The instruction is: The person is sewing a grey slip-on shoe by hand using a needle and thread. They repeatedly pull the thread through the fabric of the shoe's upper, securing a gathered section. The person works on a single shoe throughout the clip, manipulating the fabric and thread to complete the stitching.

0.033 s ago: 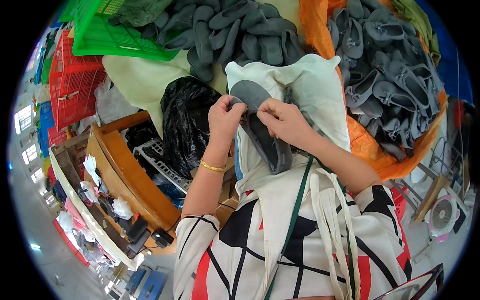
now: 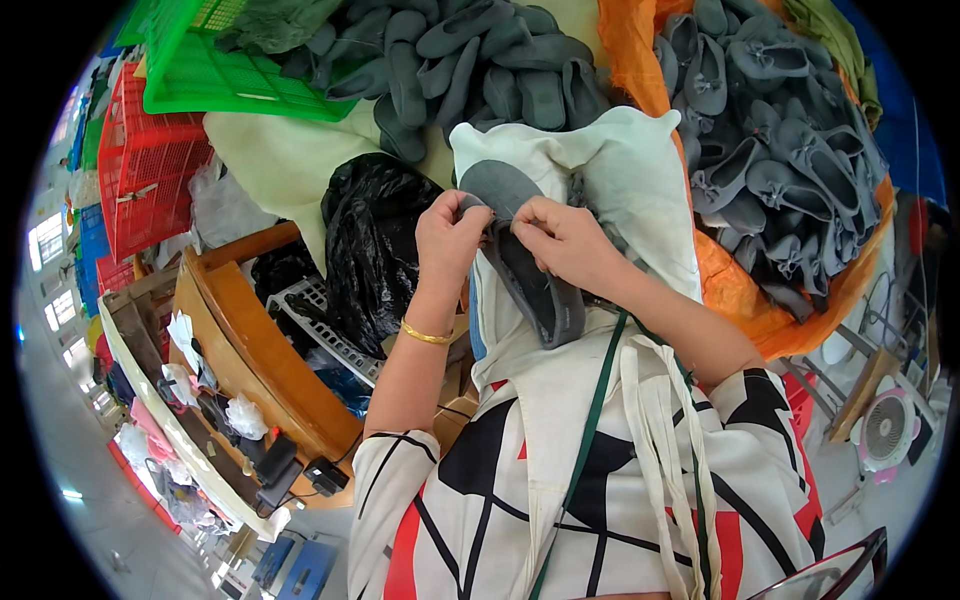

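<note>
A dark grey slip-on shoe (image 2: 545, 305) lies on the white cloth over my lap, its rounded toe away from me and its heel towards me. My left hand (image 2: 449, 230) is closed on the shoe's upper near the toe, thumb and fingers pinching the grey fabric. Close beside it, my right hand (image 2: 560, 238) is closed in a pinch at the front of the shoe's opening. Whatever sits between those right fingertips is hidden or too small to name. Beneath the shoe spreads the white cloth (image 2: 640, 170).
Many grey shoes (image 2: 540, 98) are heaped ahead beside a green basket (image 2: 250, 95). At the right, an orange sack (image 2: 715, 270) holds more grey shoes with bows. A black plastic bag (image 2: 375, 250), wooden drawer unit (image 2: 270, 350) and red crate (image 2: 150, 170) stand left; a fan (image 2: 887, 428) stands right.
</note>
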`<state>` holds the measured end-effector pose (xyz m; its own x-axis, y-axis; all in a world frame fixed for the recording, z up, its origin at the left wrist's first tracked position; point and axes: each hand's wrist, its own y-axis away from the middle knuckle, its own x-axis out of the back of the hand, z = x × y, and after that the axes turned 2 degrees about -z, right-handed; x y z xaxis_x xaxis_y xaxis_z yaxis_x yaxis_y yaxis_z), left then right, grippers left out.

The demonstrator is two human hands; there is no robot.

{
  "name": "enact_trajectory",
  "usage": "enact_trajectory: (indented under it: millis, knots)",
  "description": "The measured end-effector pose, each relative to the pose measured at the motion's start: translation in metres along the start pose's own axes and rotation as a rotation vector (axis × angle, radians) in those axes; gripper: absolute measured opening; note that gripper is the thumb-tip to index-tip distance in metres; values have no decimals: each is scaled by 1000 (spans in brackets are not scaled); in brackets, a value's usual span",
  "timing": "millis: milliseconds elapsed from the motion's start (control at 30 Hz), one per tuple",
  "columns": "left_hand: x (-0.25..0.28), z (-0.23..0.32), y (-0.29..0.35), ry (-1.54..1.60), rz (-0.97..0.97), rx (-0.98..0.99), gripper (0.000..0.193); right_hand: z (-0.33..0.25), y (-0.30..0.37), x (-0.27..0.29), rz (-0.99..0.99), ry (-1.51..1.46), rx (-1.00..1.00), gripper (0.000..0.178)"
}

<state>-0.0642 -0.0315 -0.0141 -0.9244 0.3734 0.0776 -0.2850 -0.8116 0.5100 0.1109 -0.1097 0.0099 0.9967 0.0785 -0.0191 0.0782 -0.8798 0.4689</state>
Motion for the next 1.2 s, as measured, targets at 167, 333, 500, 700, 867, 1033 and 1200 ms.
enact_trajectory:
  millis: [167, 333, 500, 700, 867, 1033, 1200]
  knots:
    - [1, 5, 2, 50, 37, -2, 9, 8, -10, -5, 45, 186, 120, 14]
    - [1, 7, 5, 82, 24, 10, 9, 10, -14, -6, 34, 243, 141, 13]
    - [2, 6, 4, 81, 21, 7, 9, 10, -17, -6, 18, 296, 141, 14]
    - [1, 4, 4, 79, 37, 9, 11, 5, -18, -6, 4, 326, 109, 15]
    - [3, 0, 2, 50, 43, 3, 14, 1, -20, -6, 8, 366, 108, 15]
    - [3, 9, 3, -28, 47, 50, 14, 16, -25, -15, 103, 574, 241, 12]
    - [9, 13, 2, 57, -21, 142, 12, 25, -18, -25, 160, 866, 384, 10]
